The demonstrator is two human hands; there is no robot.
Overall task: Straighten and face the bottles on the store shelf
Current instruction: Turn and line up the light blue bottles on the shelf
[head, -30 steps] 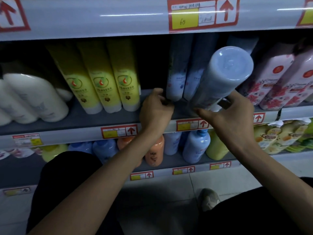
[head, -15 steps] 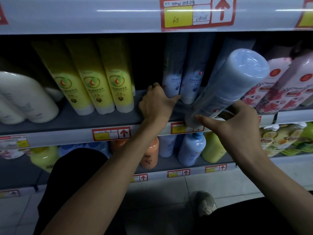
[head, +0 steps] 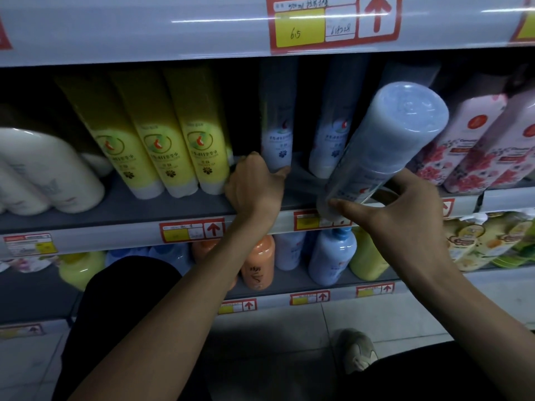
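white bottles [head: 49, 172] blurred, shelf tag [head: 191, 231] illegible

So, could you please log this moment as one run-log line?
left hand: grips base of upright blue bottle on shelf | right hand: holds tilted blue bottle by lower end | status: not yet upright

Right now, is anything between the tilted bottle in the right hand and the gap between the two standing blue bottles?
Nothing visible fills that gap. The right hand holds the tilted bottle at the shelf edge before the right blue bottle; the left hand grips the base of the left blue bottle.
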